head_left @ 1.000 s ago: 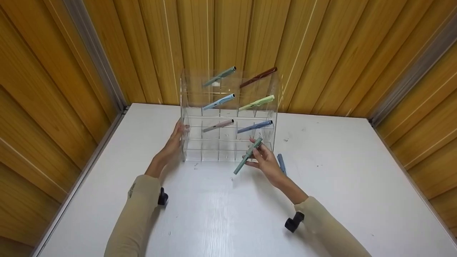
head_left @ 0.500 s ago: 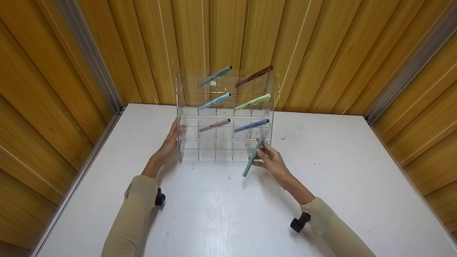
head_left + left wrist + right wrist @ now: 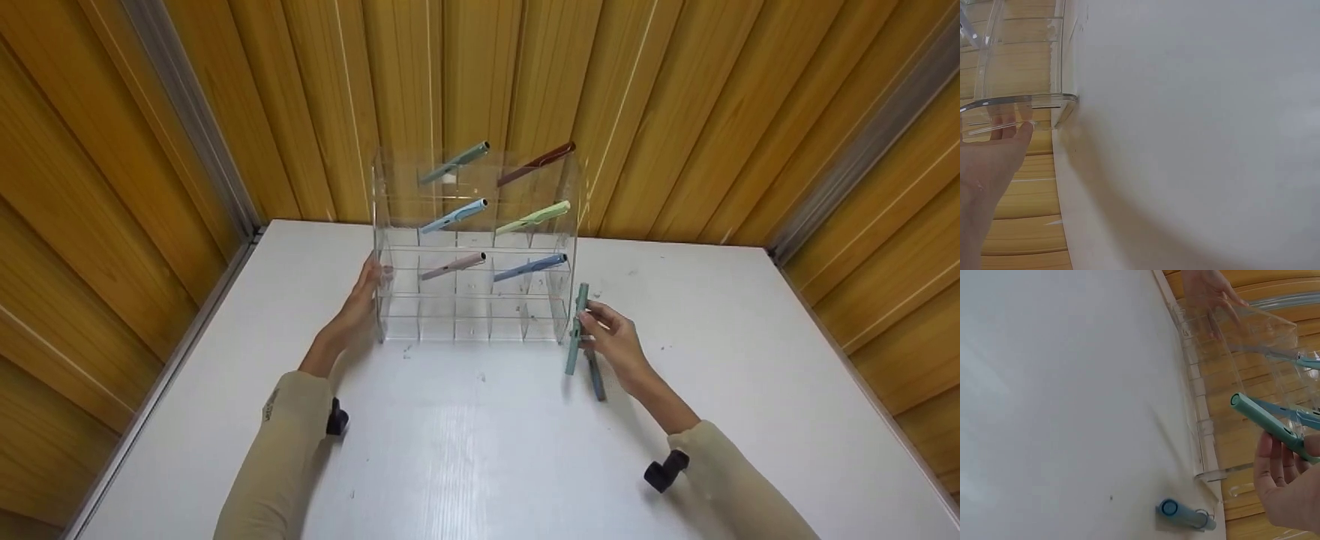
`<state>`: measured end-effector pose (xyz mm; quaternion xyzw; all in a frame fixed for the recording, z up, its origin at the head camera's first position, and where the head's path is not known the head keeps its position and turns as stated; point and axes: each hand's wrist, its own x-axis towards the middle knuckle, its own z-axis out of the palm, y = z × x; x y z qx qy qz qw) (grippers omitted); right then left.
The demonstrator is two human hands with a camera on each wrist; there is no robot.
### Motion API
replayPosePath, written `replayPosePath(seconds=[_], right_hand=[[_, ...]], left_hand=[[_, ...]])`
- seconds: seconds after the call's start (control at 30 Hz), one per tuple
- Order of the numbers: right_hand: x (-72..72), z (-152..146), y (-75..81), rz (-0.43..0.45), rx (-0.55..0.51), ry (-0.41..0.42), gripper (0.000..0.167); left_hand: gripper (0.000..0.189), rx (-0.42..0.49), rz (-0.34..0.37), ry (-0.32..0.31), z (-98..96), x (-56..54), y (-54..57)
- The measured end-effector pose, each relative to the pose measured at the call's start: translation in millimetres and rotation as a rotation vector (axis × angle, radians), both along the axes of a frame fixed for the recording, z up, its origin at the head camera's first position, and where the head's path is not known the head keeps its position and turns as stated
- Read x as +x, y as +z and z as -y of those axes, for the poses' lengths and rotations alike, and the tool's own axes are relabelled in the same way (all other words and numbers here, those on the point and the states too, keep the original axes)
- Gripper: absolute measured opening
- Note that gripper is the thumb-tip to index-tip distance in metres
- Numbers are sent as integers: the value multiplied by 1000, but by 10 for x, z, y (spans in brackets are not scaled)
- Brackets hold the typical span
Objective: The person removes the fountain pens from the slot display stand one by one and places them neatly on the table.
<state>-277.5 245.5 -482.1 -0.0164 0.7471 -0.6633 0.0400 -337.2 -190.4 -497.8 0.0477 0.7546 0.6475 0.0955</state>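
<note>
A clear acrylic rack (image 3: pixel 472 297) stands at the back of the white table, with pens poking out of its slots. On its left side my left hand (image 3: pixel 356 300) rests against the side panel, fingers extended; the left wrist view shows those fingers through the clear plastic (image 3: pixel 1027 67). Just off the rack's right front corner, my right hand (image 3: pixel 619 341) pinches a green pen (image 3: pixel 574 341) between thumb and fingers, above the table. Below that hand lies a blue pen (image 3: pixel 597 381) on the table, seen end-on in the right wrist view with its clip (image 3: pixel 1185 516).
Slotted in the rack are a teal pen (image 3: pixel 455 163), a dark red pen (image 3: pixel 537 163), a light blue pen (image 3: pixel 454 216), a light green pen (image 3: pixel 534 217), a pink pen (image 3: pixel 454 266) and a blue pen (image 3: pixel 530 266). Wood-patterned walls (image 3: pixel 480 75) enclose the table.
My right hand has moved right with the green pen, from before the rack to past its right edge, and the pen has turned more upright in view. My left hand stays at the rack's side.
</note>
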Motion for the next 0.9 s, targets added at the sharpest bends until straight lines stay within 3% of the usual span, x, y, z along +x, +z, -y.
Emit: replayPosePath(seconds=[0.2,0.5,0.9], right_hand=[[-65,-265,-62,31,32,-107,50],[-79,-540,-196,65,19,-144,57],[-99,-654,-296,-8,227,-156,50]], left_hand=[[73,-6,-14,-4,-9,2,-15],[71,19,-9,-12,-21,22,-25],[70,20,-18,-8,1,-7,0]])
